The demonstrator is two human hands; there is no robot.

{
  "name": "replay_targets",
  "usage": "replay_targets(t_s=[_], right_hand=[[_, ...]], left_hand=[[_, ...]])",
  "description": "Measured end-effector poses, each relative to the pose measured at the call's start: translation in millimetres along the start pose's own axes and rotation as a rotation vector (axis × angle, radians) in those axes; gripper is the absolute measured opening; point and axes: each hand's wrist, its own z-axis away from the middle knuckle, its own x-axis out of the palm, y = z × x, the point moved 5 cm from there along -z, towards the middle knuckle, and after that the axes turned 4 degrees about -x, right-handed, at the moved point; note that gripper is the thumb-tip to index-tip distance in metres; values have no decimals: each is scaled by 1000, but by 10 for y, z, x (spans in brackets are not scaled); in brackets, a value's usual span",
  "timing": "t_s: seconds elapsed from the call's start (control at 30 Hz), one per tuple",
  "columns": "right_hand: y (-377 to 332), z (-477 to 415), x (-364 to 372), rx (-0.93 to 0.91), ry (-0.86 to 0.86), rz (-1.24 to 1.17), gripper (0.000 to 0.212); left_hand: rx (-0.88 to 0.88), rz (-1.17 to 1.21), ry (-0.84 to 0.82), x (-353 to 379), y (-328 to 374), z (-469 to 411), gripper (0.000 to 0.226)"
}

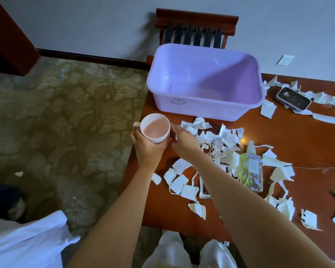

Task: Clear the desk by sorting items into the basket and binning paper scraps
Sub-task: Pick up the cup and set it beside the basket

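Noted left grip (148,149) curled round mug (155,129) at surface (298,142) edge, just short of purple basket (201,107). Saw right grip (184,139) flat-fingered beside mug, possibly touching it. Found paper scraps (228,138) strewn across surface.

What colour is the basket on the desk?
The basket is lilac with fine vertical ribs on its walls; head view shows it.
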Motion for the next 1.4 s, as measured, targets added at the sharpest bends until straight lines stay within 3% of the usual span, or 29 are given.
replay_targets(t_s=[0.27,0.5,0.63,0.7,0.77,0.83,0.9,1.23,1.33,1.4], right_hand=[[-50,0,14,39,37,-39,36],[-44,18,-19,64,19,-72,41],[-43,26,-10,69,18,-70,39],[-52,31,-31,60,24,-64,35],[-46,39,-90,63,45,-49,35],[-18,58,-171,84,62,-26,45],[27,106,-269,111,57,-10,52],[403,405,-696,185,113,-91,55],[379,428,-639,145,0,-135,57],[250,401,-569,128,-63,-222,60]], left_hand=[[-14,-20,-104,-15,-22,-11,104],[24,-60,-201,-25,-20,-59,105],[-157,-28,-168,-42,-76,-7,106],[-278,12,-132,-52,-132,36,97],[-322,30,-23,-93,-126,101,71],[-260,-15,104,-152,-13,201,40],[-162,-28,123,-138,144,311,28],[-135,53,-15,207,522,759,17],[-204,91,93,200,533,720,25],[-353,149,159,141,441,609,41]])
